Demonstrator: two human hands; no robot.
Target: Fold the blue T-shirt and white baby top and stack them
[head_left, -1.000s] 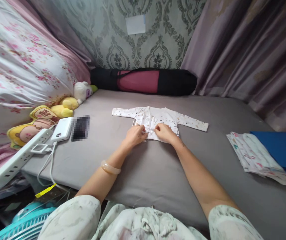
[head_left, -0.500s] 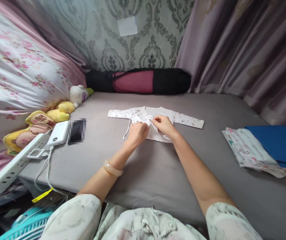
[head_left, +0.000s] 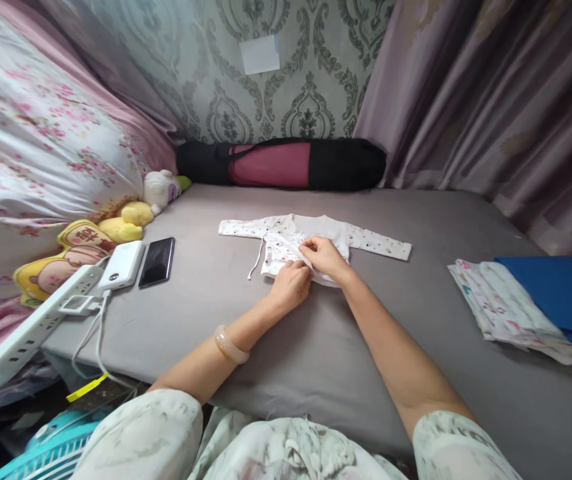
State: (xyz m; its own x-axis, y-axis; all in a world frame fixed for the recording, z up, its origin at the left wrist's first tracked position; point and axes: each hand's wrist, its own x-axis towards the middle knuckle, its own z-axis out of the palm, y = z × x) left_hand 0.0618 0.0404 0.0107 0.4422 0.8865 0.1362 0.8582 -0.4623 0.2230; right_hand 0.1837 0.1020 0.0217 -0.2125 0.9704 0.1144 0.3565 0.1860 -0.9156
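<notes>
A small white baby shirt (head_left: 281, 252) with a scattered print lies on the grey bed surface, both sleeves stretched out sideways. From its left side hangs a thin white tie string (head_left: 255, 261). My left hand (head_left: 292, 287), with a pale bangle (head_left: 231, 345) on the forearm, is closed at the shirt's lower front edge, fingers pinching the cloth. Just above and to the right, my right hand (head_left: 325, 257) pinches the front of the shirt near its middle. The fingers and wrists cover part of the lower front.
A black and pink roll bag (head_left: 269, 165) lies along the wall. On the left are plush toys (head_left: 136, 213), a phone (head_left: 157, 263), a white power bank (head_left: 122, 264) and a power strip (head_left: 41, 320) with cables. Folded cloths (head_left: 503, 303) and a blue piece (head_left: 556, 293) lie at right.
My left hand has moved down and slightly right, from the shirt's middle to its lower edge, uncovering the left front. My right hand stays near the middle, still pinching.
</notes>
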